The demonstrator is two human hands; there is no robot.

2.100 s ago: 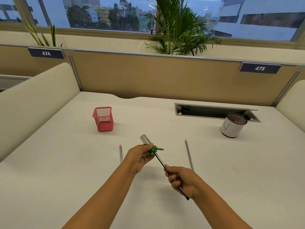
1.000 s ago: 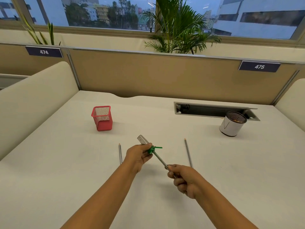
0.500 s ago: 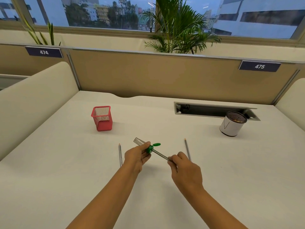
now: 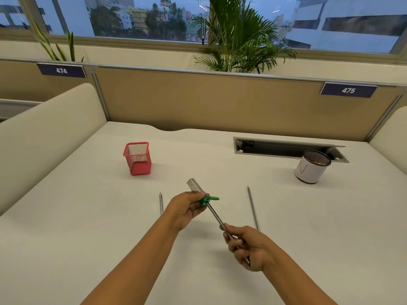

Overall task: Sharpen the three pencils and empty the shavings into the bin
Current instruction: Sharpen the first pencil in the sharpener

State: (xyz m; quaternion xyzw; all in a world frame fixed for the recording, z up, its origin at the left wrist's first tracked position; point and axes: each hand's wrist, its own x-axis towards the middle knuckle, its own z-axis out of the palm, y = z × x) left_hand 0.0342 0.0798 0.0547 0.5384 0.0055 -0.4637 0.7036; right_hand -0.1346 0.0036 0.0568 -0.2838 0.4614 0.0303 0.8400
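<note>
**Pencil in the sharpener, two more waiting on the desk**

We see the left hand [image 4: 187,209] curled round a sharpener [image 4: 199,192] that has a clear, box-like shavings case pointing up and away and a green end facing the other hand. A pencil [image 4: 217,219] runs from that green end down and to the right, its tip inside the sharpener. The right hand [image 4: 246,246] grips the pencil's lower part, with fingers and thumb wrapped round the shaft and the butt end poking out below the hand. Both hands are raised above the white desk [image 4: 88,227].

We find a second pencil [image 4: 161,203] lying on the desk just left of the left hand, partly hidden behind it, point facing away from us. A third pencil [image 4: 253,208] lies to the right of the hands, also point away, its near end passing behind the right hand.

Farther back on the left stands a red mesh pen holder [image 4: 137,158]. At the back right, near the open cable tray [image 4: 286,148] set into the desk, stands a round white bin [image 4: 311,166] with a dark mesh inside; we can make out some small brownish bits in it. Well apart from both hands.
</note>
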